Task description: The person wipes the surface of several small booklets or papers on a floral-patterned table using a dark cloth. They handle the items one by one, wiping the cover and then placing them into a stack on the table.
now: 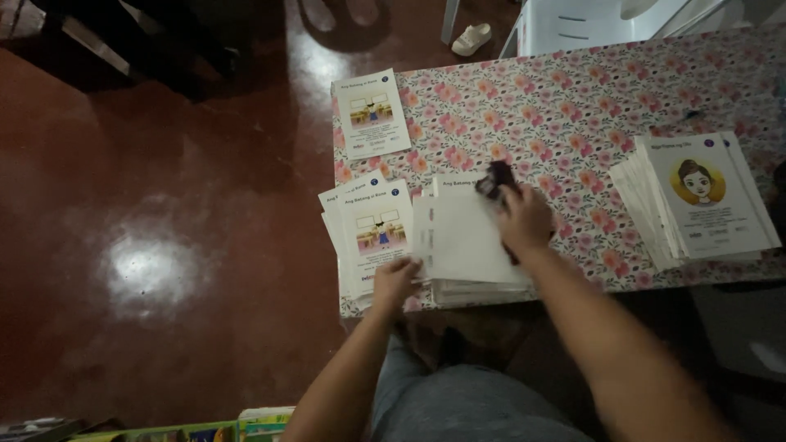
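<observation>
Head view: stapler [496, 179] mid-table, paper stacks [467, 245] flanking.

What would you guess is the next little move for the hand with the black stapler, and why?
Probably press the black stapler down. The right hand already holds it over the top edge of the blank white sheets, and the left hand pins their lower left corner, so the stack looks steadied. Whether the paper sits inside the stapler is unclear.

A home room: a worktop [622, 90] under a flowered cloth, a polished red floor [164, 245], a white plastic chair [573, 24] and a white shoe [472, 38].
</observation>
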